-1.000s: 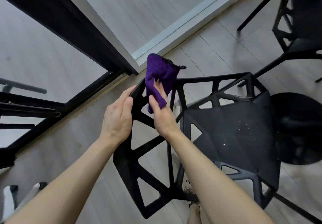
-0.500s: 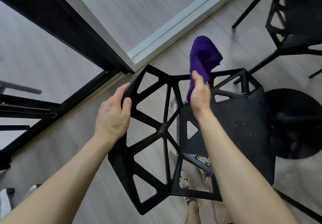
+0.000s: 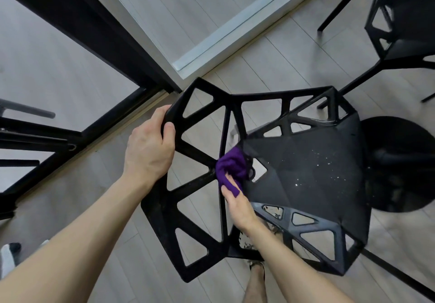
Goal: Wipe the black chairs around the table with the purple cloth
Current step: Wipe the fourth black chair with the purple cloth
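Head view — black chair (image 3: 306, 161), seat pointing right, backrest lattice left.
The left hand (image 3: 148, 152) grips the chair's backrest rim; the right hand (image 3: 237, 205) pinches the bunched purple cloth (image 3: 231, 168) at its seat-back joint — pale plank floor (image 3: 270, 57) beneath.

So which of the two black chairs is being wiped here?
The centre chair: the left hand grips its backrest, and the right hand holds the cloth against its seat edge. The top-right chair stands untouched.
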The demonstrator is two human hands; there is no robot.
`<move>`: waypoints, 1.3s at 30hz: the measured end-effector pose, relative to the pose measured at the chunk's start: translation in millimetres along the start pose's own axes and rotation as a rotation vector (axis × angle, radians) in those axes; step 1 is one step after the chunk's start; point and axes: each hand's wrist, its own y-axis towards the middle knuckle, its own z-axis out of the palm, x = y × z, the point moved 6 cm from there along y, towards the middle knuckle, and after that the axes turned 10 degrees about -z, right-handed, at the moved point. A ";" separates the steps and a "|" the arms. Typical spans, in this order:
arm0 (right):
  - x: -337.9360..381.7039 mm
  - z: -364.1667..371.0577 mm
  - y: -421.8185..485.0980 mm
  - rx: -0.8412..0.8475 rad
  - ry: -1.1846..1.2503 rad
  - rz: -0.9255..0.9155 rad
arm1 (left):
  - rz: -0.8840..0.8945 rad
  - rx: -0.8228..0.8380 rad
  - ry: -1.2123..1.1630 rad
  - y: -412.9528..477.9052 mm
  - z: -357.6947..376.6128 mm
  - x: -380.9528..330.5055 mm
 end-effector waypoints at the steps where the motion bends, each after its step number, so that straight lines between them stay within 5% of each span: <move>1: 2.3 0.7 7.1 -0.013 0.083 0.073 | -0.002 -0.002 -0.001 0.4 -0.2 0.2; 4: 34.3 -12.0 60.3 -0.165 0.285 0.261 | -0.001 -0.003 -0.005 -0.7 -0.6 -0.9; 8: 83.8 -33.7 129.9 -0.284 0.237 0.065 | 0.004 0.000 -0.018 1.4 1.0 1.0; 12: 66.7 -18.6 77.3 -0.176 0.105 -0.049 | -0.002 0.011 -0.044 0.4 1.6 1.1; 18: -30.9 18.1 -14.5 -0.131 0.193 0.344 | -0.019 0.073 -0.111 2.6 2.1 2.9; 23: 17.9 20.9 11.3 -0.245 0.183 0.351 | -0.018 0.105 -0.157 3.6 2.7 4.4; 29: 73.3 42.3 -54.6 -0.122 0.128 0.274 | -0.031 0.172 -0.293 6.7 6.2 9.5; 39: 64.5 40.7 -21.1 -0.225 0.091 0.357 | -0.033 0.201 -0.371 8.4 8.2 11.1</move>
